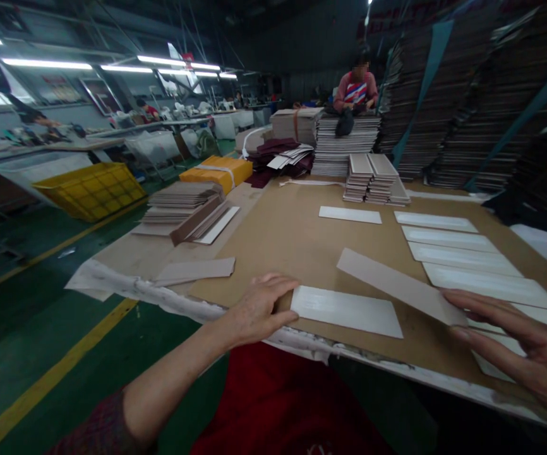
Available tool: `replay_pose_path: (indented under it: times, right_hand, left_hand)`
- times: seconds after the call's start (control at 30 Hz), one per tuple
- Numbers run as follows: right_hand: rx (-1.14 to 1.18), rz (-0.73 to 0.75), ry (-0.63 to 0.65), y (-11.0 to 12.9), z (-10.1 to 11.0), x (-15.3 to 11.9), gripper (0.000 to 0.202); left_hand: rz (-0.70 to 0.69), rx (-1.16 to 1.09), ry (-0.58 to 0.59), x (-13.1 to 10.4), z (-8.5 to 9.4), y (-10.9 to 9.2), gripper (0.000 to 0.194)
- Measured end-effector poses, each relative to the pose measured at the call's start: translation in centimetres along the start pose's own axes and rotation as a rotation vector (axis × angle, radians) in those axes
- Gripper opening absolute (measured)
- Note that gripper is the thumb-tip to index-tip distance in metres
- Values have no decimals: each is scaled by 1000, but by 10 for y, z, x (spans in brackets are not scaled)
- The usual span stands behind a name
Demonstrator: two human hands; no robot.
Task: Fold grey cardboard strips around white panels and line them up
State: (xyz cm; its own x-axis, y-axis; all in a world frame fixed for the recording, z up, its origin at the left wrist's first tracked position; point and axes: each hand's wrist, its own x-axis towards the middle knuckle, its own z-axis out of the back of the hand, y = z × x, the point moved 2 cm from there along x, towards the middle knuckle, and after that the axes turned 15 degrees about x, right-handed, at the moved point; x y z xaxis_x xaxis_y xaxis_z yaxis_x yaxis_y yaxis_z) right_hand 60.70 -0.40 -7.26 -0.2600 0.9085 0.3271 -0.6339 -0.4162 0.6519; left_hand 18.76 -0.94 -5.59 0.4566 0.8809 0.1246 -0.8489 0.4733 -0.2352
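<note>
My left hand (264, 308) is at the left end of a white-faced cardboard strip (349, 311) lying flat near the table's front edge. Its thumb and fingers grip the strip's two left corners. On the right, my right hand (505, 335) pinches the end of a grey-brown cardboard strip (399, 284) between thumb and fingers. That strip slants up to the left, its far end above the white one. Beyond my right hand, several shiny white strips (465, 256) lie in an overlapping row. One more white strip (350, 215) lies farther back.
Brown sheeting covers the table (278, 246). At left are a stack of cardboard pieces (183, 205) and loose grey strips (198, 270). Stacked strips (371, 177) stand at the back, before a person (356, 91). Tall board piles rise at right; a yellow crate (91, 189) stands left.
</note>
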Motion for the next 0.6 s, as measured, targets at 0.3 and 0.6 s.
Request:
replay_pose_path:
  times: [0.3,0.6]
  right_hand:
    - [45,140,147,20,-36,1,50]
    - [45,335,143,41,-54,11,43]
  left_hand:
    - [0,-67,-47,4,-5,6,59]
    - [-39,-73,-95,3,-11,9,64]
